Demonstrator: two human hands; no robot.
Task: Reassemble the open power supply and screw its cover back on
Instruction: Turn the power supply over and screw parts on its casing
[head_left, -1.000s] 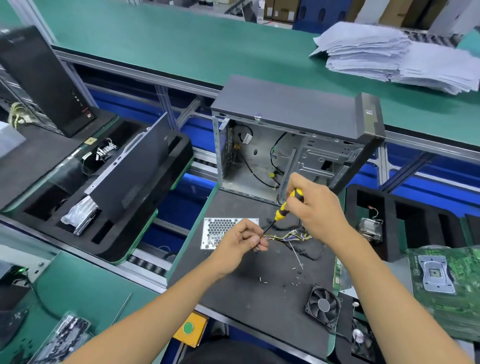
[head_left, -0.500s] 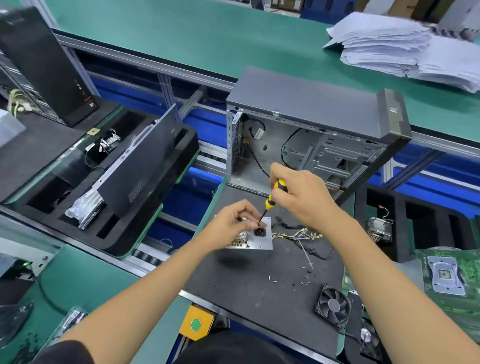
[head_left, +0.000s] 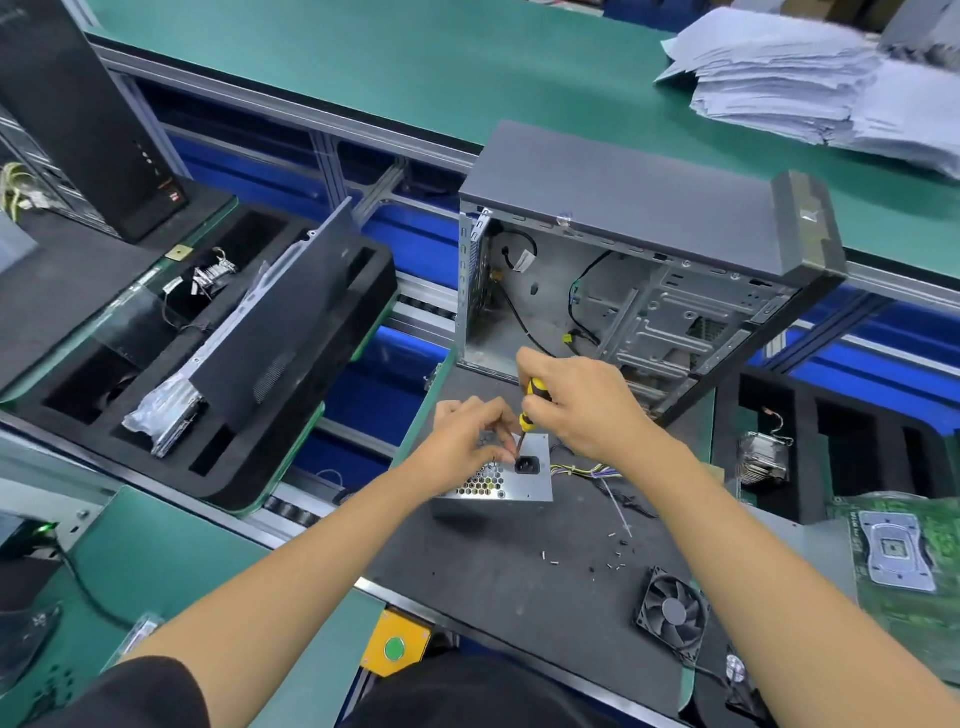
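Cover-screwing step, apparently: power supply (head_left: 511, 475) on the dark worktop (head_left: 519, 566) before the open case (head_left: 623, 291), right hand (head_left: 587, 410) wrapped round the screwdriver (head_left: 529, 410), left hand (head_left: 470, 434) pinching near its tip; next, steady downward turning.

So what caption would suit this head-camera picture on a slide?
Right hand drives a yellow-handled screwdriver into the silver power supply while the left hand steadies it.

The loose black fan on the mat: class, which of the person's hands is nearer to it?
Right. The right hand, gripping the screwdriver, is up and left of the fan; the left hand lies farther left, on the power supply.
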